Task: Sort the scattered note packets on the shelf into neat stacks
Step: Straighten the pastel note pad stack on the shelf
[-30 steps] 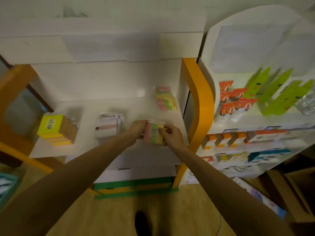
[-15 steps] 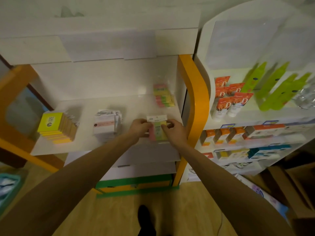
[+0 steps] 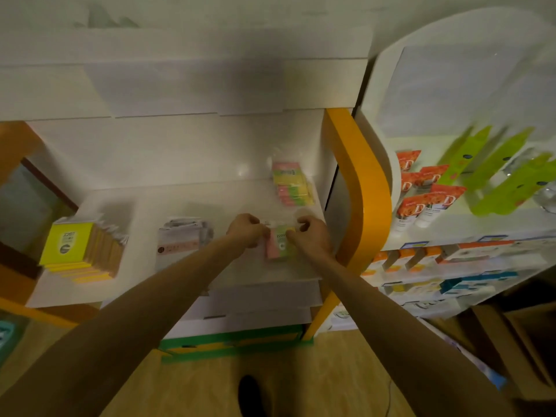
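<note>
A pink, green and yellow note packet (image 3: 279, 245) lies on the white shelf (image 3: 144, 206), right of centre. My left hand (image 3: 245, 230) grips its left edge and my right hand (image 3: 310, 236) grips its right edge, fingers curled on it. Behind it, at the back right of the shelf, stands a stack of similar pink, green and yellow packets (image 3: 290, 185). A pile of white packets with a pink band (image 3: 180, 242) lies in the middle. A stack of yellow packets (image 3: 78, 251) sits at the left end.
An orange upright (image 3: 358, 188) borders the shelf on the right. Beyond it a second white rack holds orange-and-white tubes (image 3: 421, 194), green cards (image 3: 499, 173) and small boxes. White drawers (image 3: 249, 308) sit under the shelf above a wooden floor.
Both hands have carried the coloured packet a little farther onto the shelf and laid it lower and flatter. The other stacks have not moved.
</note>
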